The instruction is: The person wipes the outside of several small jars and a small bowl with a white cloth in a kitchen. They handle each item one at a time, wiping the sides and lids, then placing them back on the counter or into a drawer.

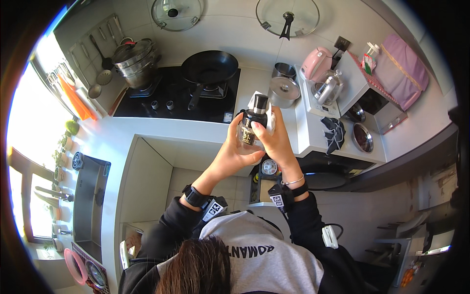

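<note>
My left hand (235, 150) and my right hand (273, 137) hold a clear glass bottle (249, 136) between them, above the floor in front of the counter. The bottle has a black and silver top and bears gold writing. My left fingers wrap its left side and base, while my right thumb lies on the dark collar. A white tissue or cloth (271, 119) shows behind the bottle, by my right fingers; whether I hold it cannot be told. Below my hands an open drawer (265, 203) holds a round-lidded container (269, 167).
Ahead, a black wok (210, 68) and a steel steamer pot (137, 66) stand on the gas hob (161, 99). To the right are a lidded pot (284, 90), a pink kettle (316, 63) and a glass teapot (328, 88). The sink (88, 198) lies left.
</note>
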{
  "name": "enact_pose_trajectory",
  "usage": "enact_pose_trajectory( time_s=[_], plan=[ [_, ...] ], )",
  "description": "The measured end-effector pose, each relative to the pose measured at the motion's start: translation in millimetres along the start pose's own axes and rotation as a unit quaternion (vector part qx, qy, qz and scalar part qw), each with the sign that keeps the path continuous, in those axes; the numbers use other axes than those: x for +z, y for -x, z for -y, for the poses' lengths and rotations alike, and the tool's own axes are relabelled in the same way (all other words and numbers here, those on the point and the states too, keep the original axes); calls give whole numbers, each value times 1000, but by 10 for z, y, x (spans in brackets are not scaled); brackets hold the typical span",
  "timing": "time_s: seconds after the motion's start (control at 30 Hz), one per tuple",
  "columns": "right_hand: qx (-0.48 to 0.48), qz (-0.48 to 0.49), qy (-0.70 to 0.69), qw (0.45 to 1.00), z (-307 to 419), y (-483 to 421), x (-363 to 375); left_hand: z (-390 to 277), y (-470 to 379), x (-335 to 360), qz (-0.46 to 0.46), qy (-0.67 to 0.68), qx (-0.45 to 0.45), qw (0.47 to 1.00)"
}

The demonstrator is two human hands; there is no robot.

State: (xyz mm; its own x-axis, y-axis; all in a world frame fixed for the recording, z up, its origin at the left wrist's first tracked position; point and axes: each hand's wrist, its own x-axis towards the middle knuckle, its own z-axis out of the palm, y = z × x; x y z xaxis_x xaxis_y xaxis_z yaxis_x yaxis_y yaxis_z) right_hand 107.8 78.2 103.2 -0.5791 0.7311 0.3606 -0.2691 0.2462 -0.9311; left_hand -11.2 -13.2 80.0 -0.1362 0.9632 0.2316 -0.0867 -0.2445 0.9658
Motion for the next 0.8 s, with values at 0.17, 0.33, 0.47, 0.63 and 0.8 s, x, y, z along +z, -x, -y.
enact_pose_trajectory(
  time_s=[0.17,0.33,0.47,0.63,0.8],
  plan=[
    [-123,-84,259,954,-115,62,129,122,-13,78,-78,-188,121,972],
    [-104,-141,176,969,18,16,258,80,-20,184,-160,-343,148,914],
    [-43,-21,4,999,236,10,70,-134,8,-50,-12,-214,84,973],
    [-9,61,-20,998,179,19,13,-195,-62,-71,38,-84,100,991],
    [-116,5,209,971,14,72,83,-20,-76,6,-41,-158,168,972]
  ],
)
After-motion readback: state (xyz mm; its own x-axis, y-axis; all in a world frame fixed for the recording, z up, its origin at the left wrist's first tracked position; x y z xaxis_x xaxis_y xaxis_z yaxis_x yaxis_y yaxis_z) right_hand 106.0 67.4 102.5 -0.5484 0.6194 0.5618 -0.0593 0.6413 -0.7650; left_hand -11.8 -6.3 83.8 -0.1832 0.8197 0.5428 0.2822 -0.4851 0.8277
